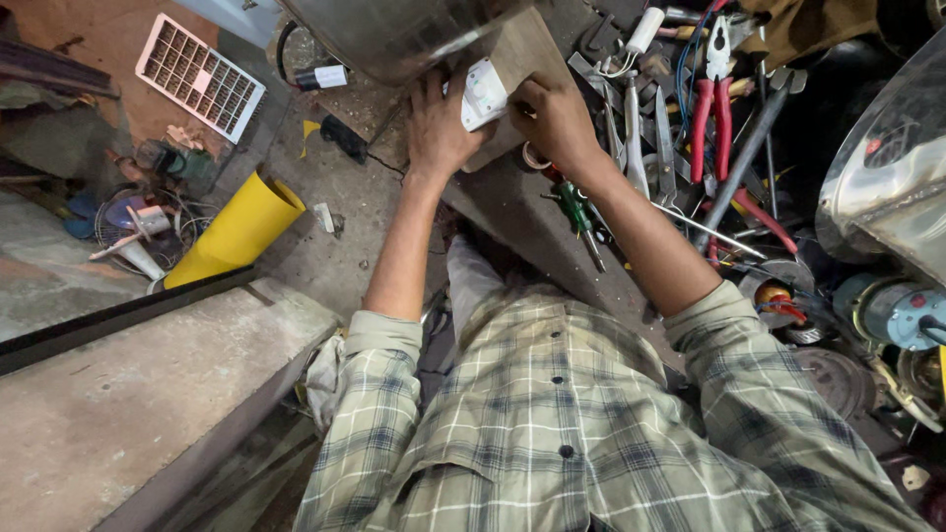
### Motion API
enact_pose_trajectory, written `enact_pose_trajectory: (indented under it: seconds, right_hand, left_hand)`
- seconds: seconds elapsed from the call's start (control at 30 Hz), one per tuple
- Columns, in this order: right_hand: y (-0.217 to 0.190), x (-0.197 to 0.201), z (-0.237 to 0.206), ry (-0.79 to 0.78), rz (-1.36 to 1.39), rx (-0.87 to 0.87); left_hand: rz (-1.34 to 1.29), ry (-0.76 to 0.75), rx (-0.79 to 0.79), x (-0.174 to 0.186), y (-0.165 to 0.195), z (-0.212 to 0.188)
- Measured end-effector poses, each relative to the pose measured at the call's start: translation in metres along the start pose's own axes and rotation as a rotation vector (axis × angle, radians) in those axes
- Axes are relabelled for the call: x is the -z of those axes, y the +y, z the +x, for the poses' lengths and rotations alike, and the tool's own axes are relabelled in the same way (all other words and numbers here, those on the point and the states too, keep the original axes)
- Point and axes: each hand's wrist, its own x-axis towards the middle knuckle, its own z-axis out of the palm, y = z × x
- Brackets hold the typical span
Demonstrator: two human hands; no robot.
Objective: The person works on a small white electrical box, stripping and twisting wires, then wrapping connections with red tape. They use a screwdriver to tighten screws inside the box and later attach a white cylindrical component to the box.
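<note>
Both my hands meet at a small white box-shaped part with a round dial, which rests on a wooden board under a large shiny metal body. My left hand wraps the part from the left side. My right hand grips its right edge with bent fingers. A green-handled screwdriver lies on the bench just below my right wrist.
Red-handled pliers, metal rods and loose tools crowd the bench to the right. A curved metal cover and a small motor sit far right. A yellow rolled sheet, a white grille and a concrete ledge lie left.
</note>
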Motion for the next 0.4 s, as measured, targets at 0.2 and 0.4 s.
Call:
enact_pose_trajectory:
  seconds: [0.2,0.4]
  right_hand:
    - [0.002,-0.006,0.006,0.003,-0.021,-0.062]
    - [0.008,-0.019,0.01,-0.02,-0.033,-0.185]
  left_hand:
    - [0.014,0.063,-0.044,0.007,0.006,0.0]
    - [-0.031,0.015,-0.013,0.013,0.008,0.005]
